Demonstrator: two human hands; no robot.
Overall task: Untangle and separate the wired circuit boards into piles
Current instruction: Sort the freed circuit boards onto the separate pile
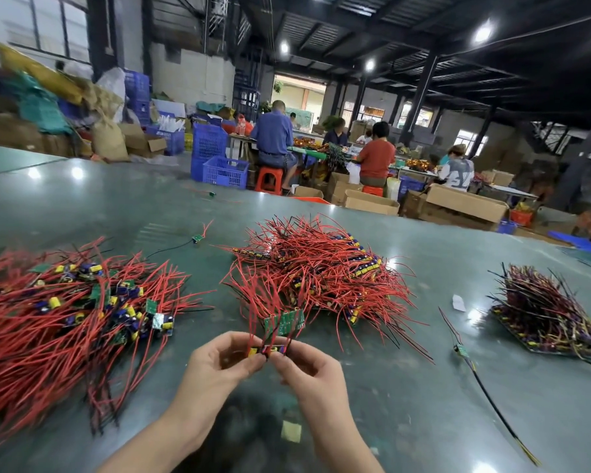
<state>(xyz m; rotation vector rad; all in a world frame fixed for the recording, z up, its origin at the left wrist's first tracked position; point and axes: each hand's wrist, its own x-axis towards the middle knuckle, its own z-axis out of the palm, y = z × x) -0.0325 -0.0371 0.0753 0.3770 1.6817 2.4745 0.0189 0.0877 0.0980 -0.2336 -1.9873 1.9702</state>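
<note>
My left hand [215,361] and my right hand [313,370] meet above the green table [406,387], both pinching a small bunch of green circuit boards [284,322] whose red wires stand up. A loose tangle of red-wired boards [69,315] spreads at the left. A stacked pile of red-wired boards [321,264] sits in the middle, just beyond my hands. At the right lies a darker pile of boards [543,312] with black and red wires.
Single boards lie loose: one [197,237] behind the left tangle, one [212,193] farther back, and one on a long black wire [492,401] at the right. A scrap of white paper [458,302] lies near the dark pile. Several people sit at benches beyond the table among blue crates [219,165] and boxes.
</note>
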